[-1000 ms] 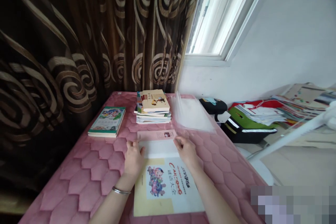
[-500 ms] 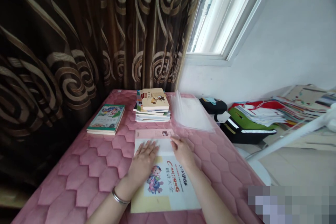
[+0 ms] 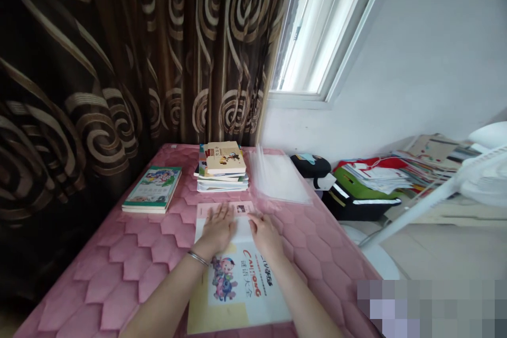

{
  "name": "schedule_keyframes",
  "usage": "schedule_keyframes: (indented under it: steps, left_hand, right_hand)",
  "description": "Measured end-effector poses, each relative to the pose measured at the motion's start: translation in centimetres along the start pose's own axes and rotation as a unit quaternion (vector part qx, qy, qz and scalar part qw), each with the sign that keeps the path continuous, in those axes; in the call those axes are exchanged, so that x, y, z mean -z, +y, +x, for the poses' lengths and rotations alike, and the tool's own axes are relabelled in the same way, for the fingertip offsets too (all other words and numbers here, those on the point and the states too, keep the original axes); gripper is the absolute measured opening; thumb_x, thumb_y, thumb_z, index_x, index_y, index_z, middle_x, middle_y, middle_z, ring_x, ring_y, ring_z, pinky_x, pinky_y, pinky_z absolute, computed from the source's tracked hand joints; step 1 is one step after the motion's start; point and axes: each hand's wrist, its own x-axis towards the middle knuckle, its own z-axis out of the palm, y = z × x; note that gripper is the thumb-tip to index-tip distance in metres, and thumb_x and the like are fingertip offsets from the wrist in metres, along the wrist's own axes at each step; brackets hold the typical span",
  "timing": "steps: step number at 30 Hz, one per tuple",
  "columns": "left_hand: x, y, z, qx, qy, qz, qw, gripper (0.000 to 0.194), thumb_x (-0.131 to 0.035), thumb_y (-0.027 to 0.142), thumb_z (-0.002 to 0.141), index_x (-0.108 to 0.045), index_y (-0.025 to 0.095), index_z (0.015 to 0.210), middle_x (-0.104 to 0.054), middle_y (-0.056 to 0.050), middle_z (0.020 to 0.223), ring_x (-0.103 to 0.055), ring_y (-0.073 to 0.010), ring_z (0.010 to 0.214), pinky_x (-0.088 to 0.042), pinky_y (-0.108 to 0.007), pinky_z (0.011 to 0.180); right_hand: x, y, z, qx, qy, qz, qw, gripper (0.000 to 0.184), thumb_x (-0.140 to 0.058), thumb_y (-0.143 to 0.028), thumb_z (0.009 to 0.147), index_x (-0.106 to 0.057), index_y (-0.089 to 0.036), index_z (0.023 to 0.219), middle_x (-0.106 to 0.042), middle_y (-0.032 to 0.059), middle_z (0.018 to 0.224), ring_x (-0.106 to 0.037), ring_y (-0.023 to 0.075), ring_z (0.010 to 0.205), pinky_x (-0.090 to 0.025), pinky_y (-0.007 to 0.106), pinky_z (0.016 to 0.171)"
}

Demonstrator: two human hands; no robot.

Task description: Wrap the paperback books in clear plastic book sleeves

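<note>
A thin book with a cartoon cover (image 3: 237, 288) lies flat on the pink quilted table (image 3: 138, 259) in front of me, inside or under a clear sleeve. My left hand (image 3: 217, 227) rests flat on its far end, fingers stretched out, a metal bangle on the wrist. My right hand (image 3: 263, 232) lies beside it on the same end, fingers pressing down on the cover. A pink flap or page (image 3: 237, 207) shows just beyond my fingertips.
A stack of books (image 3: 222, 166) stands at the table's far side. A green book (image 3: 152, 189) lies to the left, a pile of clear plastic sleeves (image 3: 277, 177) to the right. Brown curtain behind; bags and papers (image 3: 372, 179) on the floor at right.
My left hand slid from the book's left edge onto the middle of its far end, beside the right hand. The camera shifted slightly.
</note>
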Motion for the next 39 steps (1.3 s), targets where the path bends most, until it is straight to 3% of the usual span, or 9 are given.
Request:
schedule_keyframes:
  steps: [6,11,14,18,22,25,29,34,39]
  left_hand:
    - [-0.9,-1.1,1.1,0.050,0.032,0.015,0.998,0.064,-0.023,0.041,0.093,-0.018,0.015,0.152,-0.015,-0.006,0.159,-0.012,-0.0205,0.147,-0.004,-0.048,0.120]
    - [-1.6,-1.3,1.3,0.042,0.055,0.020,0.997,0.062,-0.022,0.040,0.094,-0.019,0.017,0.151,-0.017,-0.005,0.158,-0.014,-0.0211,0.147,-0.006,-0.050,0.119]
    - [-1.7,-1.4,1.2,0.029,0.067,0.033,0.997,0.061,-0.025,0.037,0.094,-0.022,0.016,0.151,-0.019,-0.007,0.158,-0.015,-0.0237,0.147,-0.007,-0.052,0.118]
    - [-1.7,-1.5,0.8,0.009,0.055,0.042,0.998,0.062,-0.038,0.034,0.089,-0.029,0.018,0.149,-0.026,-0.009,0.156,-0.017,-0.0301,0.146,-0.007,-0.053,0.118]
    - [-1.6,-1.6,0.6,0.010,0.060,0.043,0.997,0.063,-0.037,0.035,0.090,-0.027,0.018,0.150,-0.029,-0.011,0.155,-0.019,-0.0290,0.145,-0.009,-0.054,0.117]
    - [-1.4,-1.4,0.7,0.017,0.057,0.045,0.997,0.060,-0.033,0.032,0.091,-0.027,0.019,0.150,-0.025,-0.011,0.157,-0.017,-0.0275,0.146,-0.010,-0.057,0.116]
    - [-0.9,-1.3,0.7,0.054,0.063,0.033,0.996,0.057,-0.023,0.030,0.093,-0.027,0.020,0.149,-0.023,-0.007,0.157,-0.018,-0.0247,0.146,-0.009,-0.059,0.115]
    - [-0.3,-3.3,0.3,0.131,0.073,0.040,0.988,0.059,-0.022,0.033,0.093,-0.024,0.019,0.150,-0.021,-0.008,0.158,-0.021,-0.0265,0.145,-0.003,-0.063,0.114]
    - [0.7,-5.3,-1.2,0.175,0.078,0.065,0.979,0.055,-0.024,0.035,0.095,-0.034,0.018,0.146,-0.026,-0.009,0.156,-0.023,-0.0278,0.144,-0.003,-0.066,0.113]
  right_hand:
    - [-0.2,0.3,-0.1,0.013,0.023,0.012,1.000,0.035,-0.039,-0.030,0.098,-0.060,-0.031,0.126,-0.058,0.0083,0.107,-0.064,0.0189,0.088,-0.046,0.027,0.074]
    - [1.4,-0.8,-0.4,0.056,0.039,-0.042,0.997,0.040,-0.043,-0.025,0.094,-0.057,-0.023,0.131,-0.054,0.0144,0.132,-0.050,0.0285,0.120,-0.038,0.040,0.100]
    - [2.0,-3.3,0.2,0.138,-0.009,-0.006,0.990,0.047,-0.036,-0.032,0.097,-0.048,-0.015,0.139,-0.043,0.0131,0.147,-0.039,0.0272,0.133,-0.029,0.040,0.110]
    - [0.7,-6.6,2.0,0.223,-0.133,0.075,0.963,0.065,-0.025,-0.051,0.098,-0.029,-0.010,0.149,-0.027,0.0119,0.156,-0.018,0.0239,0.145,-0.015,0.043,0.117]
    - [-1.2,-7.2,3.6,0.187,-0.177,0.104,0.961,0.072,-0.012,-0.053,0.098,-0.021,-0.004,0.150,-0.018,0.0136,0.157,-0.009,0.0211,0.147,-0.009,0.042,0.119]
    - [-1.7,-6.0,4.0,0.181,-0.154,0.078,0.968,0.073,-0.013,-0.052,0.098,-0.022,0.000,0.149,-0.018,0.0164,0.157,-0.009,0.0210,0.147,-0.008,0.038,0.119]
    - [-1.4,-3.7,3.9,0.154,-0.114,0.007,0.981,0.074,-0.016,-0.053,0.097,-0.025,0.000,0.148,-0.017,0.0179,0.157,-0.008,0.0247,0.147,-0.005,0.041,0.119]
    - [-0.5,-1.9,4.1,0.095,-0.128,-0.027,0.987,0.073,-0.017,-0.051,0.098,-0.021,0.002,0.148,-0.014,0.0181,0.157,-0.010,0.0253,0.147,-0.008,0.040,0.118]
    - [-0.1,-1.8,4.0,0.083,-0.137,-0.039,0.986,0.072,-0.019,-0.051,0.097,-0.021,0.000,0.149,-0.014,0.0166,0.158,-0.009,0.0234,0.147,-0.006,0.040,0.118]
